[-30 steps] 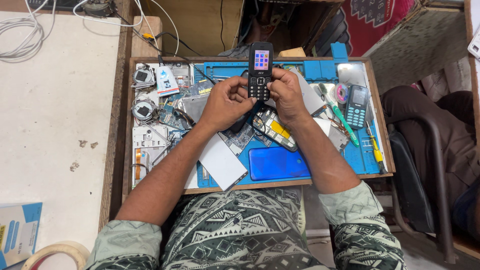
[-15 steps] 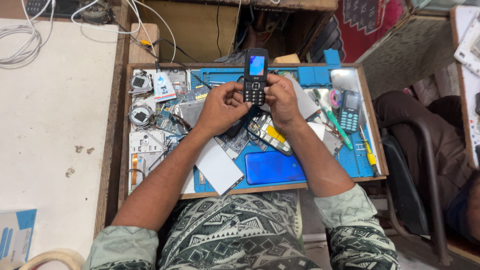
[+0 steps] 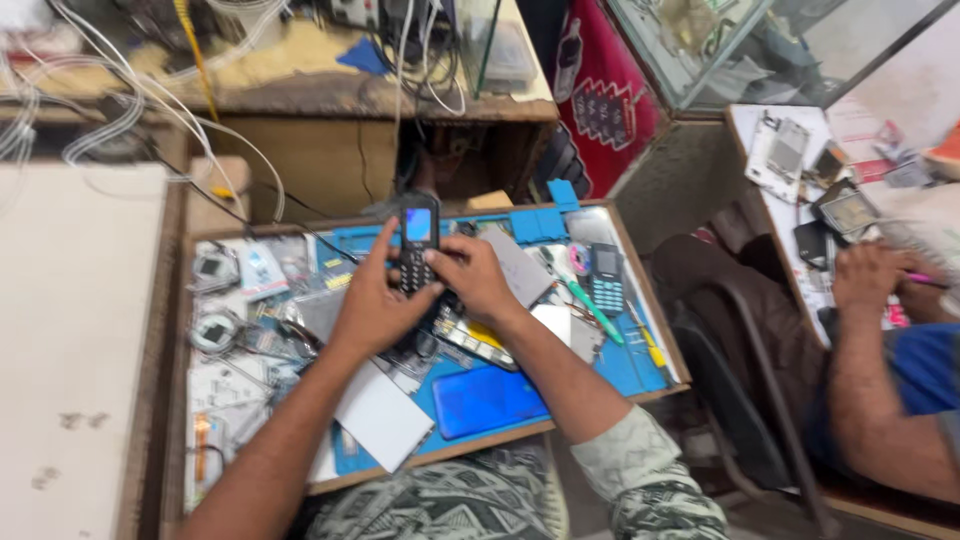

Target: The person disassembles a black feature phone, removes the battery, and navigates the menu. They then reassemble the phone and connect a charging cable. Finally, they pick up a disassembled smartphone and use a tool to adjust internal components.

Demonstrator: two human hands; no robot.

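A wooden-rimmed tabletop (image 3: 640,262) is seen, covered by a blue work mat (image 3: 620,365). On the mat, a blue slab-shaped phone back (image 3: 488,400) is laid near the front edge, with a white rectangular panel (image 3: 382,415) just beside it to the left. A dark keypad phone with blue keys (image 3: 606,278) is set at the right, a green-handled tool (image 3: 597,312) beside it. Round parts, loose parts and papers (image 3: 222,300) are spread over the left side.
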